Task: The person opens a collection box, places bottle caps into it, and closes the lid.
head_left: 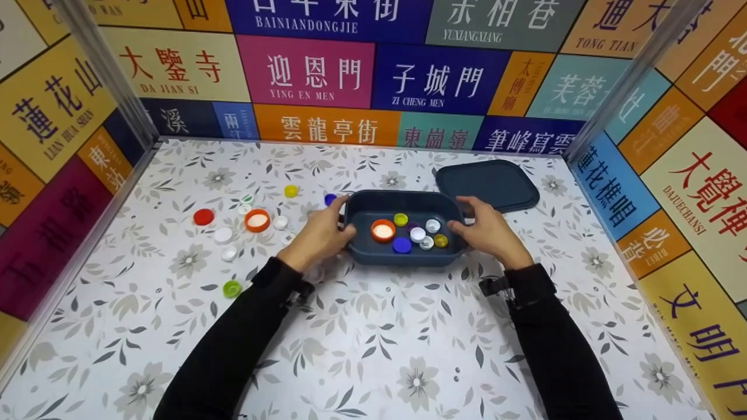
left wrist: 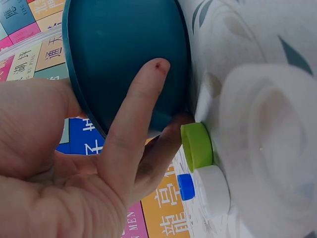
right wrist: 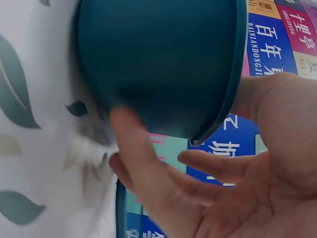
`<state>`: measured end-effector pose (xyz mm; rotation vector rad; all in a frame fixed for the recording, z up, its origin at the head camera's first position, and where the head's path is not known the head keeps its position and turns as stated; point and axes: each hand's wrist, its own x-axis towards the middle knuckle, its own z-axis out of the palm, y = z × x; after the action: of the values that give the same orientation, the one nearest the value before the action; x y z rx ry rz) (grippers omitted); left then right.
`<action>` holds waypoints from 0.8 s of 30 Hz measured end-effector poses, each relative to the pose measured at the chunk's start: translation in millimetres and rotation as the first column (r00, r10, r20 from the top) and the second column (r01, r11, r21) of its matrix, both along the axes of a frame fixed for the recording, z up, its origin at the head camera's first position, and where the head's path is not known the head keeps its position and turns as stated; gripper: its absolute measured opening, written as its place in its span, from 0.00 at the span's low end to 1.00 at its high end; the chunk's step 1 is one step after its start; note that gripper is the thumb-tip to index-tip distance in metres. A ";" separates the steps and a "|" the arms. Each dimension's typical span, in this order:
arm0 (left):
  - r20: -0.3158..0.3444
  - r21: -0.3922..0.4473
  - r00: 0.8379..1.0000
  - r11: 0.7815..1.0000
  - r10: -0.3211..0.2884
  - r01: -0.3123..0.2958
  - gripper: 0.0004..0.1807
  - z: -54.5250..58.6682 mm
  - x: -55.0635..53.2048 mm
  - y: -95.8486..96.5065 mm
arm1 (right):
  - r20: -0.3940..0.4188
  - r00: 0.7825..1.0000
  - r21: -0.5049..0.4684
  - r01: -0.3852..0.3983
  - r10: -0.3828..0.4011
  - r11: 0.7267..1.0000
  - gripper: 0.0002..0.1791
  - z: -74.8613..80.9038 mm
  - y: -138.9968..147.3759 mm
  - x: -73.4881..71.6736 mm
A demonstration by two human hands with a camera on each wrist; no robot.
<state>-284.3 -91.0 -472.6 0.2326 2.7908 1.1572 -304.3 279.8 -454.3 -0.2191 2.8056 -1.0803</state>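
A dark blue-grey plastic container (head_left: 402, 259) stands on the patterned tabletop, with several bottle caps inside, among them an orange-rimmed cap (head_left: 383, 231), a blue cap (head_left: 402, 245) and a white cap (head_left: 433, 226). My left hand (head_left: 318, 236) grips its left end, thumb over the rim and fingers against the outer wall. At the opposite end my right hand (head_left: 493, 230) holds the container likewise, thumb over the rim. Close by the left fingers in the left wrist view are a green cap (left wrist: 196, 147), a white cap (left wrist: 213, 191) and a translucent lid (left wrist: 272, 153).
Behind the container to the right lies its dark flat lid (head_left: 489, 185). Loose caps are scattered on the left, including a red cap (head_left: 203, 217), an orange cap (head_left: 257, 220) and a yellow cap (head_left: 290, 191). Printed panels (head_left: 306, 73) wall in the table's back and sides.
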 end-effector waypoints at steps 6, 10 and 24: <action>0.005 -0.002 1.000 1.000 0.004 -0.004 0.45 -0.2 -1.3 0.1 | 0.100 0.995 -0.159 0.019 -0.003 0.987 0.43 -4.4 1.4 -0.1; 0.023 0.006 1.000 1.000 0.010 -0.010 0.45 -0.5 -1.0 1.2 | 0.099 0.994 -0.165 0.060 -0.044 0.984 0.40 -7.1 -1.1 -0.7; 0.053 0.092 0.999 0.996 -0.008 0.003 0.41 12.1 -4.1 -12.3 | -0.090 0.986 -0.043 0.135 -0.139 0.990 0.36 -13.3 -11.8 2.2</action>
<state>-288.4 -103.3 -460.5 0.2141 2.6931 1.2725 -302.1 268.0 -467.6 -0.0826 2.9228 -1.1804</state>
